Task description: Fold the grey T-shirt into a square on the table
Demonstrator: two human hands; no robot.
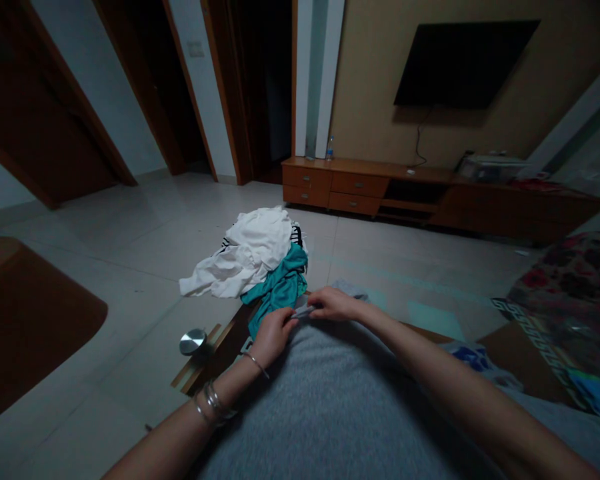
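A grey knitted garment (pixel 330 407) lies spread over a low wooden table (pixel 215 357) in front of me. My left hand (pixel 273 333), with bracelets on the wrist, pinches the garment's far edge. My right hand (pixel 336 305) grips the same edge just to the right, fingers closed on the fabric. Beyond the hands lies a pile of clothes: a teal garment (pixel 280 287) and a white one (pixel 247 257) with a striped piece underneath.
A round metal object (pixel 193 341) sits by the table's left corner. A brown mat (pixel 25 327) lies at the left. A wooden TV cabinet (pixel 380 190) with a wall-mounted TV (pixel 460 63) stands at the back. A floral cloth (pixel 570 293) lies at the right. Doorways open at the back left.
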